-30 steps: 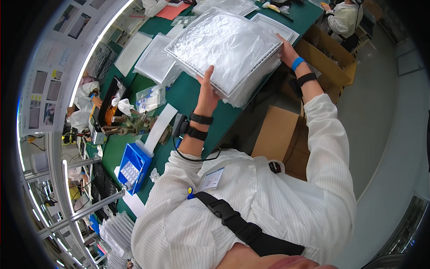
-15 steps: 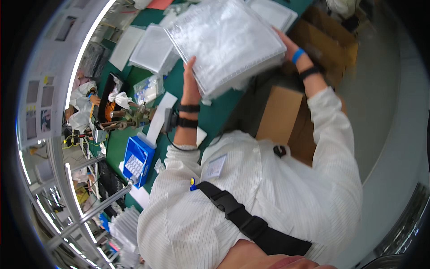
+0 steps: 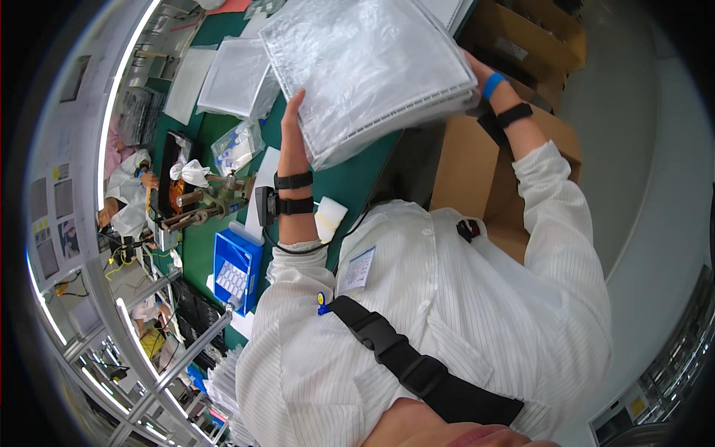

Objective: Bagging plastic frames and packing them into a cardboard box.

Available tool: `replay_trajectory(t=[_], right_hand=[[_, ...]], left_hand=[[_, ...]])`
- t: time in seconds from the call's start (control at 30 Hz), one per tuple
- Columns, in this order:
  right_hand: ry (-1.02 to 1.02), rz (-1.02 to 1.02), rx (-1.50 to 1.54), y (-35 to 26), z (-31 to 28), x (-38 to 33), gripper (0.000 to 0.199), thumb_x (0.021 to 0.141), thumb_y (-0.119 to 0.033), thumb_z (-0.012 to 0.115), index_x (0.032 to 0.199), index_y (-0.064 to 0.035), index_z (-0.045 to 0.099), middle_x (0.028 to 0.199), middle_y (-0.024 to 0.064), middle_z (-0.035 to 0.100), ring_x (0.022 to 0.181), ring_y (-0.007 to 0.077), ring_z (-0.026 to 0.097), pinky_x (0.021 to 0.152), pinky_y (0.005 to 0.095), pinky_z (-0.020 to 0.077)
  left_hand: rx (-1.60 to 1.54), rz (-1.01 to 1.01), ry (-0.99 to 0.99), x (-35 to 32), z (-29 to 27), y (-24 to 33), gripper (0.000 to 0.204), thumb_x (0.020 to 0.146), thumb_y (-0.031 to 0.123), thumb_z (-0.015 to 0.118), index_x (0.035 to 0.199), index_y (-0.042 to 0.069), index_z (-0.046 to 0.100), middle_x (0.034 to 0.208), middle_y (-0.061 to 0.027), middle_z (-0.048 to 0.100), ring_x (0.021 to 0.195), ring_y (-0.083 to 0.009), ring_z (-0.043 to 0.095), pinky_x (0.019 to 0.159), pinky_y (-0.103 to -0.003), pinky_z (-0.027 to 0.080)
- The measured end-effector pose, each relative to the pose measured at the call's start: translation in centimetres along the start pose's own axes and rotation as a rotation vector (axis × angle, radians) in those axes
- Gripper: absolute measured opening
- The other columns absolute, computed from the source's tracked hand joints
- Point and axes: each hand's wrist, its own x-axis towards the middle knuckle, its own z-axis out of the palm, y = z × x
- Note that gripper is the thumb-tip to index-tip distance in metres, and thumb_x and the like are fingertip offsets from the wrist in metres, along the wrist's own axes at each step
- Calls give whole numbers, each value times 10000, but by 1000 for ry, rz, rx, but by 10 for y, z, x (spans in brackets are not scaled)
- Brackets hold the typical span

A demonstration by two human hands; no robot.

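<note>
While the stack of plastic-wrapped sheets [image 3: 369, 71] was above the green desk [image 3: 357, 175], the left hand [image 3: 292, 119] gripped its near edge and the right hand [image 3: 477, 71] its far side.

We wear a white, finely striped long-sleeved work coat [image 3: 447, 313] with a wide black shoulder strap and plastic buckle [image 3: 417, 369] across the chest. Two black wristbands [image 3: 292, 192] ring our left wrist, one trailing a thin cable; our right wrist carries a blue band [image 3: 491, 84] and a black band [image 3: 514, 114]. A small badge [image 3: 359, 268] is clipped on front.
</note>
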Motion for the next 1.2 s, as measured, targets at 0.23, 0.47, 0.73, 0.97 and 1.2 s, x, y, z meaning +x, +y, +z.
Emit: replay_trajectory(t=[0.23,0.47,0.73,0.97,1.2], right_hand=[[-7,37,292,26,1,3,512,955,-399,490,1315,-35,483,1196,67,612,998,163,624,883,299,508],[90,16,565,67,12,-1,483,957,-352,501,1320,-35,477,1196,65,605,1008,157,607,885,290,499],[137,5,628,78,10,-6,482,959,-345,500,1328,-36,469,1202,63,597,1019,155,597,889,287,493],[155,-79,550,53,6,12,482,961,-339,498,1335,-38,463,1208,61,591,1029,154,589,892,285,489],[138,-381,185,17,10,16,508,977,-332,477,1398,-61,395,1259,67,541,1102,158,530,936,271,448]], left_hand=[[138,-44,19,11,-21,-2,538,825,370,631,1206,-1,550,1093,-69,580,1014,-183,531,894,-280,401],[95,-166,-63,14,-31,-2,516,820,314,620,1227,12,521,1086,-78,573,971,-189,540,858,-295,425],[232,-71,-101,-5,-13,13,564,828,232,568,1337,50,409,1156,-87,517,1008,-195,524,871,-313,435],[153,-116,-241,25,-30,9,678,883,474,571,1354,16,408,1231,-96,530,1076,-192,529,904,-306,432],[238,21,-132,52,-45,-14,924,866,692,420,1453,-2,253,1446,-138,357,1289,-238,394,1059,-324,319]])
